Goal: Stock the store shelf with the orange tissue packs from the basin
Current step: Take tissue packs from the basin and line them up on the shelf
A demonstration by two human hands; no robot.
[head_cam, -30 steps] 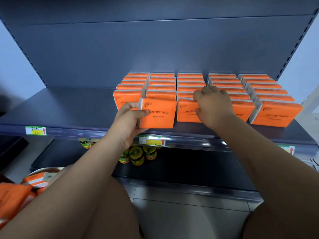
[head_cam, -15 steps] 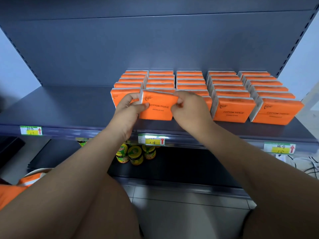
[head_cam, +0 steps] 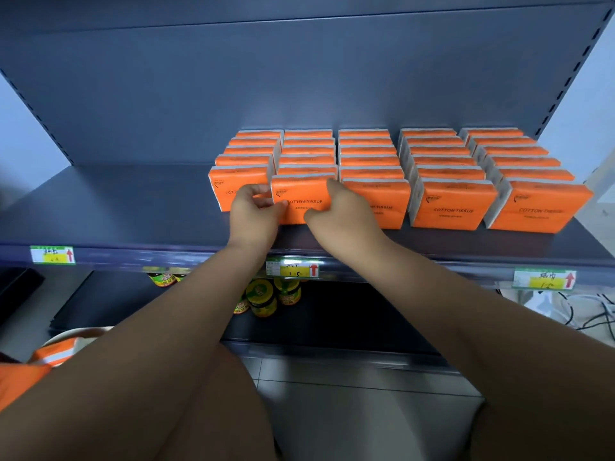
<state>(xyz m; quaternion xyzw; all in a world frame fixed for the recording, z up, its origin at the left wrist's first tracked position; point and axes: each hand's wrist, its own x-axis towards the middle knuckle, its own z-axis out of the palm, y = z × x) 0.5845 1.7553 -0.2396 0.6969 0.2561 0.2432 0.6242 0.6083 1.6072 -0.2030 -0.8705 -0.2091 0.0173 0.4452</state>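
One tissue pack (head_cam: 303, 198) gripped by left hand (head_cam: 254, 216) and right hand (head_cam: 341, 218)

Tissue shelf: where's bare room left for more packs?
Free: shelf deck left of the leftmost tissue column, back to the rear panel; also a narrow strip along the front edge. Crowded: five tight columns centre to right; left hand and right hand hold the second column's front pack.

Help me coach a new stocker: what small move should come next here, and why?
Probably release the front pack. The left hand and right hand grip its side edges, yet it already stands upright on the shelf, about level with its right neighbour. More orange packs show in the basin at lower left.
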